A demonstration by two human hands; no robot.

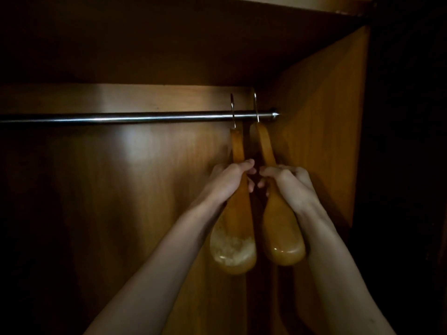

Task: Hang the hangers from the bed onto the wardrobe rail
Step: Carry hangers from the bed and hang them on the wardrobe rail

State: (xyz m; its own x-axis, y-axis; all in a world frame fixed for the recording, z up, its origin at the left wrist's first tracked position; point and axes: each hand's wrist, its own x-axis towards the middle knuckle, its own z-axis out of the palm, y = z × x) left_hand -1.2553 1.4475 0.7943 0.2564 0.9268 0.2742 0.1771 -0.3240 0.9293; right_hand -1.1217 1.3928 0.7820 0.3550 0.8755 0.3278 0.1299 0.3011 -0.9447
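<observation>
A metal wardrobe rail runs across the view to the right side wall. Two glossy wooden hangers hang from its right end by metal hooks, seen edge-on. My left hand grips the left hanger at mid-height. My right hand grips the right hanger the same way. The two hands are almost touching between the hangers. The bed is out of view.
The wooden back panel of the wardrobe lies behind the rail, and the right side wall stands close beside the right hanger. A shelf or top panel sits above. The rail's left stretch carries nothing.
</observation>
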